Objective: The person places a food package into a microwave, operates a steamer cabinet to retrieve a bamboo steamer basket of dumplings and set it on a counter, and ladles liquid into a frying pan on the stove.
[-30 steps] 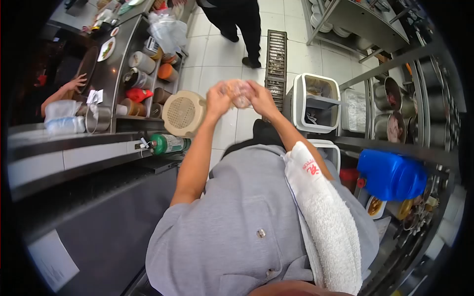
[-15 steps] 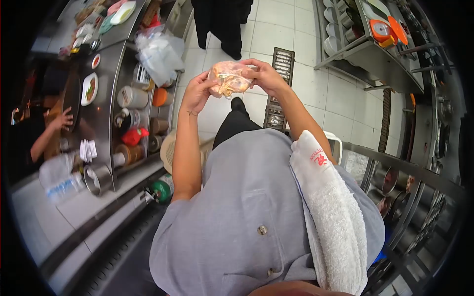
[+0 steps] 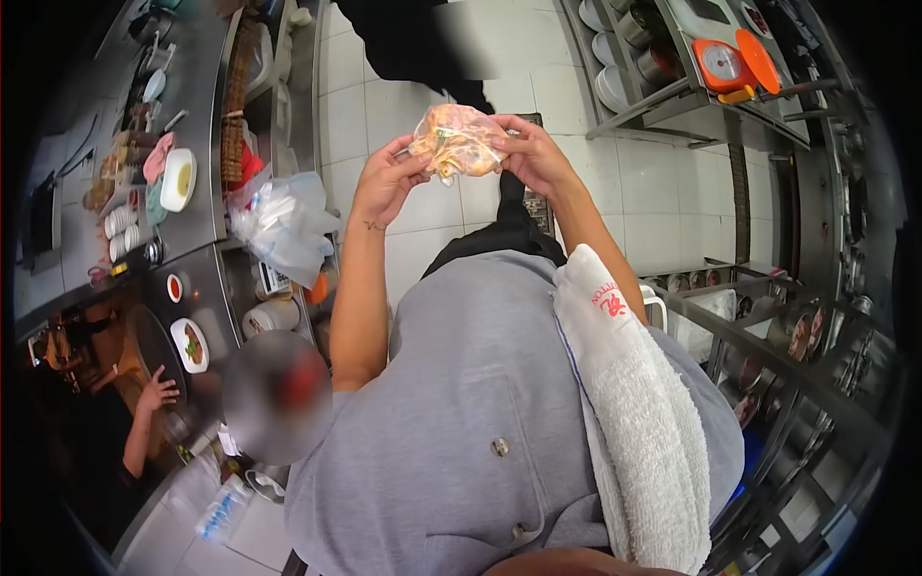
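Observation:
A knotted-looking clear plastic bag of pinkish-orange food [image 3: 455, 137] is held up in front of me at chest height, with bits of green inside. My left hand [image 3: 392, 177] pinches its left side between thumb and fingers. On the opposite side my right hand [image 3: 530, 154] grips the bag, the thumb lying across the plastic. What the food is exactly, I cannot make out. A white towel [image 3: 639, 413] with red print hangs over my shoulder, clear of both hands.
A person in black [image 3: 413, 43] is ahead on the tiled floor [image 3: 384, 125]. To the left runs a steel counter [image 3: 206, 278] with dishes and a hanging plastic bag [image 3: 285, 221]. Another person's hand [image 3: 158, 389] is beyond it. Right stand an orange scale [image 3: 722, 65] and metal racks [image 3: 768, 336].
I have moved forward along the aisle, and the left counter and its dishes have slid down the view. Both hands keep hold of the bag, which is turned slightly.

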`<state>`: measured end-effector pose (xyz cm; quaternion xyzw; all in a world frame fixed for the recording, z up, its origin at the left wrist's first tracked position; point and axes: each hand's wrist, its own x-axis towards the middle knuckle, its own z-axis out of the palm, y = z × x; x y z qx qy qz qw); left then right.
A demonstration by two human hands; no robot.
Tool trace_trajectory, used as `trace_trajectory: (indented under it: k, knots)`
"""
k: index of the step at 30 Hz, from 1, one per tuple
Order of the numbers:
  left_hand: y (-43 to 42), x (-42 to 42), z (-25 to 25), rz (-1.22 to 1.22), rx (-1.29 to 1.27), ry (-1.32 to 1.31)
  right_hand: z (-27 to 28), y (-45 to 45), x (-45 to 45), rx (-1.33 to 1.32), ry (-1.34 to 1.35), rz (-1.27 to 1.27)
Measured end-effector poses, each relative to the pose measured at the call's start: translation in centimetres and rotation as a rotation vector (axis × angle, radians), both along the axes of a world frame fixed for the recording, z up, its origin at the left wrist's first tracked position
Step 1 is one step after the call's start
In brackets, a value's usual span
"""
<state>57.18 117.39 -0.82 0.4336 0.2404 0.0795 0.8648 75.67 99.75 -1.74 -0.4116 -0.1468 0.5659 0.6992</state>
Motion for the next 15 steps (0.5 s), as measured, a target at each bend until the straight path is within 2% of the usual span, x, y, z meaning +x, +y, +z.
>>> trace_trajectory:
  k: [4,8,15]
  knots:
    - [1.4,4.5,-0.7,0.044,0.067,0.053,-1.0,1.5,3.9,-0.007,0.016,-0.05]
    - [3.3,9.0,-2.7,0.123,0.16,0.167,-3.3,3.8,9.0,-0.055,0.041,0.045]
    - [4.9,14.0,-5.3,0.332,0.089,0.246,-4.6,9.5,17.0,-0.15,0.053,0.284]
